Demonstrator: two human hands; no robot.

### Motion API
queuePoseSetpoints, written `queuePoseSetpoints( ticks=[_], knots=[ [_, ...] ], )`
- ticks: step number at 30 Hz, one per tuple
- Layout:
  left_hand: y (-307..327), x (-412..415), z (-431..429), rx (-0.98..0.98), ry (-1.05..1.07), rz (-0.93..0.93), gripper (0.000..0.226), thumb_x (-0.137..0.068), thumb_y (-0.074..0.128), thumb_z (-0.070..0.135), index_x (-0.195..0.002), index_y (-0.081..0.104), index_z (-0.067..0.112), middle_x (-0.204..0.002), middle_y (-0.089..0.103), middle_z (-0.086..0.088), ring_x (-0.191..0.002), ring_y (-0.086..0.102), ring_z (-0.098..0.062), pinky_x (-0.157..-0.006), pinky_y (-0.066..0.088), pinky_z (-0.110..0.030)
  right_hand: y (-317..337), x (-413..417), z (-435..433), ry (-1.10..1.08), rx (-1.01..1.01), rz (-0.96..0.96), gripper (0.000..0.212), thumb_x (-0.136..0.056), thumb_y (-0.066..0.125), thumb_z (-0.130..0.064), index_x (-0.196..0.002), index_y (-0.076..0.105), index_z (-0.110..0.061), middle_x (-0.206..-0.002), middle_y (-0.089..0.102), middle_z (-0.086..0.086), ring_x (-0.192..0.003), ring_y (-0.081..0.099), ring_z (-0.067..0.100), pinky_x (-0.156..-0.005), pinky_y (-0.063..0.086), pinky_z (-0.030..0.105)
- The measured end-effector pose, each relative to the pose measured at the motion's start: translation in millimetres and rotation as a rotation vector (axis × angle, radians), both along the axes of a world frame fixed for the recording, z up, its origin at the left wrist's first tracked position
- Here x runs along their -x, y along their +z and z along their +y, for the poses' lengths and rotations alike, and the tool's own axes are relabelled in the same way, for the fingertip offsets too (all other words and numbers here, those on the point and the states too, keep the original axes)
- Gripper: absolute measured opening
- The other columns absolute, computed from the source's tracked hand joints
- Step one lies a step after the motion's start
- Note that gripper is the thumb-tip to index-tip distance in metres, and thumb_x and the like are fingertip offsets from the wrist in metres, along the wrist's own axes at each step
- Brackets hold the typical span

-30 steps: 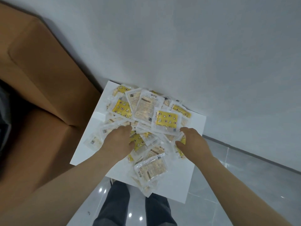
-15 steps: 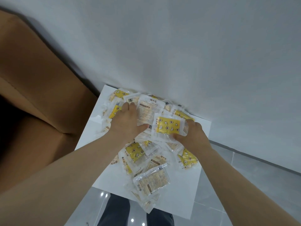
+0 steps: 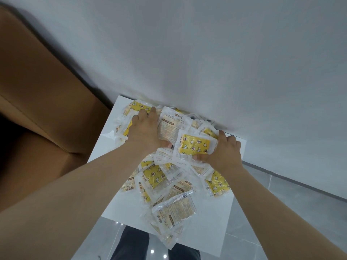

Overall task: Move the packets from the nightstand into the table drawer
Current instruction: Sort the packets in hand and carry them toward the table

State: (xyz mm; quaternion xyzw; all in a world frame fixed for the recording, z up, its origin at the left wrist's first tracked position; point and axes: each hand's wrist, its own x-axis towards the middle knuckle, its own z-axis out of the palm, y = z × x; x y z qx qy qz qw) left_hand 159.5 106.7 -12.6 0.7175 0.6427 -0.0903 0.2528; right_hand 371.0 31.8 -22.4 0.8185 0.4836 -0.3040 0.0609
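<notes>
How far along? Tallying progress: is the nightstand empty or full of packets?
Full: a loose heap of packets covers most of the nightstand.

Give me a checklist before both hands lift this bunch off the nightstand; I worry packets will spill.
1. Left hand placed on the far packets: ok, it lies over them, fingers stretched toward the wall.
2. Right hand grip: ok, thumb and fingers curl round the bunch's right side, at the yellow star packet.
3. Bunch fully enclosed between the hands: cannot tell, its underside is hidden.
4. Loose packets safe on the nightstand: not ok, the nearest packet overhangs the near edge.
5. Table drawer open and ready: cannot tell, it is not in view.
</notes>
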Motion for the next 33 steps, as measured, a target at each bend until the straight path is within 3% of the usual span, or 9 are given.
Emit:
queuePoseSetpoints(
  ticks=[4, 7, 10, 15, 19, 23, 25, 30, 33],
  knots=[
    [2.9, -2.1, -0.6, -0.047, 0.031, -0.065, 0.099, -0.054, 0.088, 0.044, -0.131, 0.038, 0.005, -0.124, 0.040, -0.013, -0.113, 0.043, -0.030, -0.095, 0.038, -0.035, 2.1, 2.2, -4.5, -0.006, -0.069, -0.048, 0.091, -0.056, 0.079, -0.064, -0.123, 0.046, -0.013, -0.114, 0.047, 0.006, -0.112, 0.040, 0.025, -0.090, 0.039, 0.034],
    [5.8, -3.7, -1.7, -0.073, 0.035, -0.132, 0.066, -0.065, 0.082, 0.025, -0.114, 0.045, 0.003, -0.113, 0.047, -0.013, -0.099, 0.052, -0.031, -0.077, 0.042, -0.034, 4.0, 5.1, -6.3, -0.031, -0.111, 0.026, 0.075, -0.060, 0.082, -0.055, -0.111, 0.047, -0.013, -0.104, 0.053, 0.003, -0.101, 0.051, 0.023, -0.083, 0.045, 0.035],
    [8.0, -2.2, -3.3, -0.049, 0.042, -0.177, 0.047, -0.071, 0.075, 0.017, -0.105, 0.045, 0.006, -0.100, 0.055, -0.011, -0.086, 0.057, -0.029, -0.064, 0.043, -0.032, 8.3, 7.7, -8.1, -0.054, -0.119, 0.090, 0.057, -0.063, 0.081, -0.049, -0.095, 0.046, -0.017, -0.086, 0.061, -0.001, -0.076, 0.062, 0.021, -0.070, 0.054, 0.038],
    [13.6, 3.1, -8.3, 0.005, 0.138, -0.231, 0.040, -0.068, 0.075, 0.015, -0.095, 0.047, 0.010, -0.078, 0.055, -0.001, -0.074, 0.056, -0.024, -0.055, 0.044, -0.029, 16.9, 5.4, -14.9, -0.093, -0.189, 0.132, 0.042, -0.073, 0.076, -0.044, -0.094, 0.049, -0.019, -0.075, 0.061, -0.001, -0.066, 0.059, 0.018, -0.058, 0.050, 0.034],
    [16.4, 6.0, -11.8, 0.078, 0.206, -0.264, 0.045, -0.066, 0.079, 0.019, -0.099, 0.050, 0.013, -0.089, 0.060, -0.002, -0.082, 0.059, -0.024, -0.066, 0.053, -0.036, 21.2, 3.9, -20.6, -0.128, -0.226, 0.193, 0.031, -0.082, 0.071, -0.035, -0.096, 0.047, -0.020, -0.065, 0.056, -0.004, -0.046, 0.054, 0.009, -0.043, 0.033, 0.022],
    [18.1, 1.6, -17.7, 0.217, 0.231, -0.305, 0.050, -0.063, 0.085, 0.029, -0.092, 0.046, 0.017, -0.079, 0.051, 0.006, -0.072, 0.051, -0.011, -0.051, 0.035, -0.024, 18.9, 6.7, -22.3, -0.167, -0.247, 0.275, 0.029, -0.083, 0.071, -0.026, -0.102, 0.051, -0.015, -0.070, 0.059, -0.002, -0.049, 0.055, 0.012, -0.034, 0.032, 0.012],
    [16.5, -2.2, -22.4, 0.245, 0.259, -0.333, 0.051, -0.062, 0.086, 0.032, -0.090, 0.046, 0.018, -0.078, 0.049, 0.008, -0.072, 0.049, -0.012, -0.050, 0.032, -0.023, 17.1, 9.4, -22.6, -0.179, -0.260, 0.298, 0.030, -0.083, 0.071, -0.024, -0.102, 0.051, -0.013, -0.072, 0.060, 0.001, -0.053, 0.057, 0.014, -0.037, 0.034, 0.013],
    [11.0, -6.4, -26.4, 0.227, 0.309, -0.339, 0.053, -0.061, 0.085, 0.030, -0.101, 0.054, 0.015, -0.098, 0.061, 0.001, -0.087, 0.055, -0.017, -0.065, 0.046, -0.028, 15.5, 12.2, -21.3, -0.172, -0.281, 0.301, 0.026, -0.082, 0.072, -0.024, -0.096, 0.051, -0.015, -0.075, 0.061, -0.001, -0.062, 0.057, 0.011, -0.049, 0.043, 0.023],
    [14.8, -7.5, -26.4, 0.195, 0.328, -0.325, 0.047, -0.061, 0.084, 0.026, -0.097, 0.055, 0.015, -0.095, 0.063, 0.000, -0.083, 0.057, -0.017, -0.058, 0.046, -0.027, 20.2, 13.1, -21.2, -0.183, -0.313, 0.304, 0.025, -0.082, 0.071, -0.025, -0.094, 0.050, -0.016, -0.074, 0.060, -0.003, -0.065, 0.059, 0.014, -0.053, 0.047, 0.029]
  ],
)
